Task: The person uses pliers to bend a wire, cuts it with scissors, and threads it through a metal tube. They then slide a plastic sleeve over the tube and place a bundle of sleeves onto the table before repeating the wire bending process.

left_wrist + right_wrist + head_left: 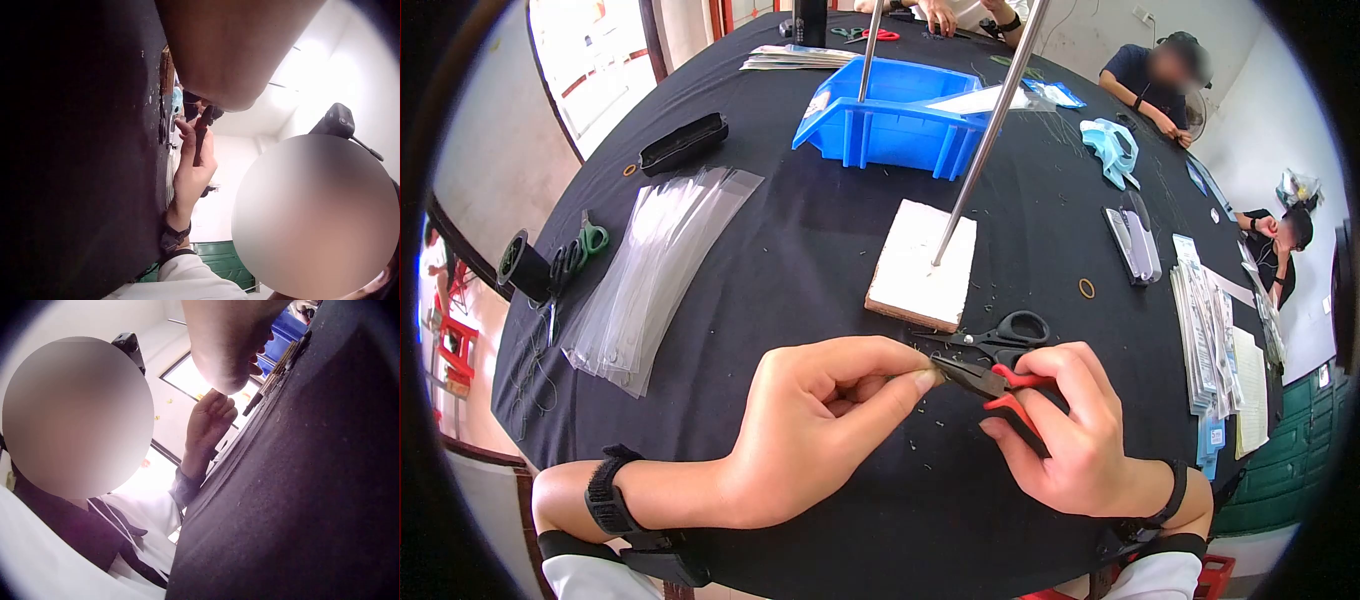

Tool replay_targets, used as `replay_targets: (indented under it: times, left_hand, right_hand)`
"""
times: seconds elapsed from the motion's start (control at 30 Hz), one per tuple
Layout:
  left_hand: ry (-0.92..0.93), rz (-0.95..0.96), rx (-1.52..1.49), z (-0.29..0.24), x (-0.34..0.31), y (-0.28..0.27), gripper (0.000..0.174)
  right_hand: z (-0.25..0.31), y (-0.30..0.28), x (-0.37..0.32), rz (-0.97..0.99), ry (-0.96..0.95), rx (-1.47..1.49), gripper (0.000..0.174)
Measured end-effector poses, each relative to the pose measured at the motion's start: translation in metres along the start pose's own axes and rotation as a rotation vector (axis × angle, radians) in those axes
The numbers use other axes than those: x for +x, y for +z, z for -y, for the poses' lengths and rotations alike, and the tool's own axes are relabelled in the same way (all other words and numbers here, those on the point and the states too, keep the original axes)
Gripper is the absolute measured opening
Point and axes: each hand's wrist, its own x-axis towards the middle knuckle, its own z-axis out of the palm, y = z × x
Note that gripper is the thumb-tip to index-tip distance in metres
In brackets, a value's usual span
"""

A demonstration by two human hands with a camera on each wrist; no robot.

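Pliers [975, 376], dark metal, red-handled, gripped by right hand [1080, 440], could slip and nip left hand [805, 430], pinching something tiny

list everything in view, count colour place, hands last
pliers: one, red-handled, centre
scissors: several, mixed colours, near, left, far
block: one, white, centre
rods: two, silver, block and bin
bin: one, blue, behind block
strips: pile, clear, left
spool: one, black, left
bands: two, tan, left, right
mask: one, light-blue, right
cases: two, black, silvery, left, right
packets: pile, white, right
tablecloth: one, black, underneath
people: several, dark or white clothes, beyond
left hand: one, bare, centre-left
right hand: one, bare, gripping pliers
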Motion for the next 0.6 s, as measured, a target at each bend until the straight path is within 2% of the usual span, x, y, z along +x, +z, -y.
replay_targets:
  times: [0.13, 0.6]
  left_hand:
    - [-0.044, 0.006, -0.025, 0.0003, 0.0004, 0.0002, 0.012]
    - [-0.102, 0.084, -0.095, -0.0025, 0.0023, 0.0000, 0.015]
  right_hand:
    - [-0.0026, -0.0015, -0.0015, 0.034, -0.032, 0.081, 0.024]
    - [-0.0055, -0.0002, -0.0028, 0.027, 0.033, 0.236, 0.021]
